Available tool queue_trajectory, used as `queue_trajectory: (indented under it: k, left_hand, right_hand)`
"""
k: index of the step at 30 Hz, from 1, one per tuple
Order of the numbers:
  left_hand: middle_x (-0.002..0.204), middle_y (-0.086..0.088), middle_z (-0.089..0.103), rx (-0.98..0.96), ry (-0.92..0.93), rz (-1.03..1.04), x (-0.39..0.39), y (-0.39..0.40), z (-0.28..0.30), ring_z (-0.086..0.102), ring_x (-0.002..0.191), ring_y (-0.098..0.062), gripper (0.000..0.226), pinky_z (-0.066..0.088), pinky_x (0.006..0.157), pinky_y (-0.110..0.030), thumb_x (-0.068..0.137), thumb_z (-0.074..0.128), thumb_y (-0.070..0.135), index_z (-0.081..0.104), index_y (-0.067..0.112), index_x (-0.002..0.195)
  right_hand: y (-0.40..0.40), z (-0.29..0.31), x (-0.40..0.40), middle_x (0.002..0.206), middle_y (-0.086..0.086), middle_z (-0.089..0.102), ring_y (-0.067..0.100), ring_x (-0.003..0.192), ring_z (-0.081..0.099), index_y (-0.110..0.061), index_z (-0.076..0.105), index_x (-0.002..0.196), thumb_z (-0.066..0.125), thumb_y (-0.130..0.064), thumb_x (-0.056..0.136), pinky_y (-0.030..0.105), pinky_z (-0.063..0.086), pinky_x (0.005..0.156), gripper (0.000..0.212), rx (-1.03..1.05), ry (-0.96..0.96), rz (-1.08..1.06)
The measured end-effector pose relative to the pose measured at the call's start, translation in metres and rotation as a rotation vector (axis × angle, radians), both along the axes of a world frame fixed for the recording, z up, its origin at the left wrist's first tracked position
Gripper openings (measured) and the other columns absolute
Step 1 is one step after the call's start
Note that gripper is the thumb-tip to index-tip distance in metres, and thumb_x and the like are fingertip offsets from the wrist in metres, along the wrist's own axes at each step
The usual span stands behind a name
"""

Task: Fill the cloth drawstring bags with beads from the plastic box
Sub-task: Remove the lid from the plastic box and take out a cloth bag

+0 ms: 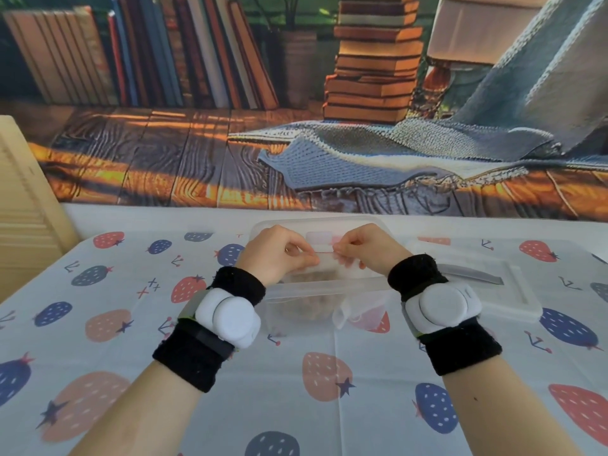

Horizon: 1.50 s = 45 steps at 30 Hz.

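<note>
Both hands up over the plastic box [329, 286] on the counter [230, 373]: left hand [276, 255] and right hand [368, 250] each pinching an end of a red drawstring [325, 254], sheer bag [329, 263] hanging between. Lid [473, 284] just right of box.

A clear plastic box [324, 287] sits open at the frame's centre, brownish beads [311, 309] blurred inside. Above it hangs a sheer pale drawstring bag [329, 263], its red cord [325, 254] stretched level from nine to three o'clock.
</note>
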<state>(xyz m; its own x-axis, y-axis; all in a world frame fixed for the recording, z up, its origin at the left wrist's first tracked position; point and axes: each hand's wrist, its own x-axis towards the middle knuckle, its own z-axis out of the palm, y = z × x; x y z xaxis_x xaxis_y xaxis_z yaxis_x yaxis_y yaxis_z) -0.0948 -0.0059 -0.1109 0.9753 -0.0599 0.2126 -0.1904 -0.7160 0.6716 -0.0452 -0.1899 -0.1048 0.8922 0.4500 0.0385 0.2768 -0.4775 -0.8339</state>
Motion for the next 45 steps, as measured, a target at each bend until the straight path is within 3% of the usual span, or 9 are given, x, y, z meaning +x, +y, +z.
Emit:
queue_trajectory:
  k: [5,10,18,23,26,30,35,40,45]
  left_hand:
    - [0.069,-0.01,0.071,-0.288,-0.048,0.014,-0.005,0.002,0.0,0.068,0.063,-0.018,0.001,0.056,0.071,-0.031,0.081,0.071,0.009,0.072,0.009,0.082]
    - [0.069,-0.014,0.07,-0.301,-0.035,0.002,-0.006,0.001,0.0,0.067,0.061,-0.015,0.004,0.05,0.059,-0.016,0.082,0.07,0.006,0.072,0.009,0.085]
    - [0.065,-0.011,0.068,-0.325,-0.057,-0.008,-0.012,-0.003,0.002,0.062,0.052,-0.004,0.005,0.045,0.055,-0.011,0.078,0.072,0.0,0.069,0.003,0.08]
    - [0.075,-0.004,0.07,-0.15,-0.087,-0.019,-0.011,0.0,0.001,0.063,0.068,-0.018,0.013,0.048,0.066,-0.022,0.069,0.082,0.014,0.07,0.02,0.073]
    - [0.071,-0.004,0.07,-0.107,-0.091,-0.007,-0.01,-0.001,0.0,0.064,0.071,-0.021,0.015,0.05,0.07,-0.025,0.066,0.084,0.011,0.071,0.018,0.07]
    - [0.067,-0.006,0.069,-0.113,-0.103,0.015,-0.012,-0.003,0.0,0.064,0.068,-0.021,0.013,0.053,0.073,-0.032,0.066,0.082,0.007,0.07,0.013,0.066]
    - [0.067,0.005,0.068,-0.044,-0.112,0.01,-0.012,-0.004,0.0,0.062,0.07,-0.011,0.012,0.05,0.075,-0.026,0.068,0.081,0.008,0.072,0.015,0.065]
    - [0.071,0.008,0.043,0.188,-0.129,0.065,-0.01,-0.005,0.0,0.041,0.069,-0.005,0.007,0.029,0.061,-0.015,0.076,0.076,0.019,0.071,0.016,0.072]
    - [0.075,0.008,0.05,0.21,-0.122,0.0,-0.008,-0.006,0.0,0.042,0.076,-0.011,0.009,0.03,0.068,-0.022,0.082,0.071,0.018,0.066,0.015,0.075]
  right_hand:
    - [-0.003,-0.004,0.004,0.065,0.002,0.064,0.003,0.052,0.054,-0.009,0.067,0.068,0.06,-0.011,0.089,0.013,0.045,0.055,0.022,0.077,0.036,-0.032]
    - [-0.005,-0.007,0.003,0.068,-0.004,0.066,0.0,0.058,0.057,-0.012,0.071,0.077,0.067,-0.009,0.084,0.014,0.049,0.062,0.008,0.146,-0.027,0.028]
    - [-0.007,-0.008,-0.002,0.074,-0.004,0.068,-0.003,0.063,0.058,-0.01,0.073,0.083,0.068,-0.007,0.081,0.01,0.047,0.068,0.006,0.158,-0.04,0.047]
    - [-0.005,-0.008,-0.004,0.065,-0.005,0.063,-0.005,0.054,0.054,-0.008,0.07,0.076,0.065,-0.006,0.085,0.009,0.042,0.059,0.01,0.108,-0.081,-0.002]
    - [-0.003,-0.008,-0.006,0.064,0.001,0.062,0.007,0.058,0.055,-0.01,0.066,0.07,0.063,-0.006,0.086,0.017,0.046,0.064,0.017,0.057,-0.103,0.003]
    - [-0.003,-0.006,-0.007,0.064,0.001,0.061,0.002,0.053,0.054,-0.009,0.066,0.07,0.064,-0.005,0.085,0.009,0.045,0.058,0.016,0.013,-0.107,0.036]
    - [-0.005,-0.002,-0.01,0.062,0.0,0.061,-0.004,0.044,0.052,-0.008,0.068,0.072,0.062,-0.009,0.087,0.005,0.036,0.048,0.017,0.087,-0.067,0.03]
    - [-0.005,-0.003,-0.011,0.052,-0.012,0.061,-0.006,0.044,0.051,0.002,0.072,0.081,0.062,-0.006,0.088,0.004,0.036,0.048,0.015,0.082,-0.042,0.045]
    - [-0.005,-0.004,-0.009,0.061,-0.004,0.062,-0.005,0.048,0.052,-0.007,0.072,0.075,0.064,-0.007,0.086,0.009,0.042,0.056,0.013,0.051,-0.059,0.05]
